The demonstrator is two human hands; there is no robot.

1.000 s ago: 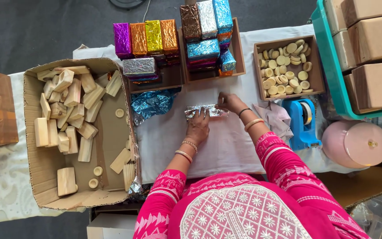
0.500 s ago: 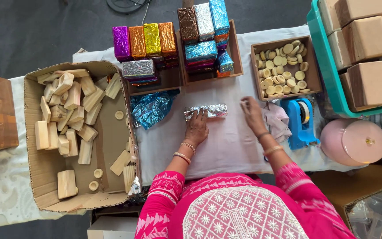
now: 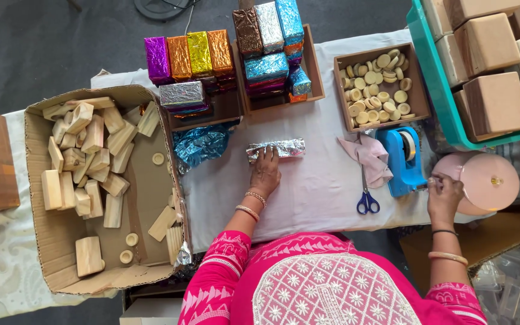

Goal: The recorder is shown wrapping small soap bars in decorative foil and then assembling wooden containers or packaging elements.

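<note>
A block wrapped in silver foil (image 3: 277,148) lies on the white cloth (image 3: 308,192) in front of me. My left hand (image 3: 265,171) rests on its near left side, fingers pressing the foil down. My right hand (image 3: 442,194) has reached to the right, its fingertips at the near end of the blue tape dispenser (image 3: 402,160), pinched at the tape edge; whether it grips tape I cannot tell. Blue-handled scissors (image 3: 365,198) lie between my hands.
A cardboard box (image 3: 154,198) of bare wooden blocks stands at left. Behind are trays of foil-wrapped blocks (image 3: 191,57), a tray of round wooden discs (image 3: 375,81), crumpled blue foil (image 3: 200,144), a pink cloth (image 3: 369,155), a pink round lid (image 3: 482,180) and a teal crate (image 3: 434,78) of boxes.
My right hand left the silver-wrapped block and moved right to the tape dispenser. My left hand stayed on the block.
</note>
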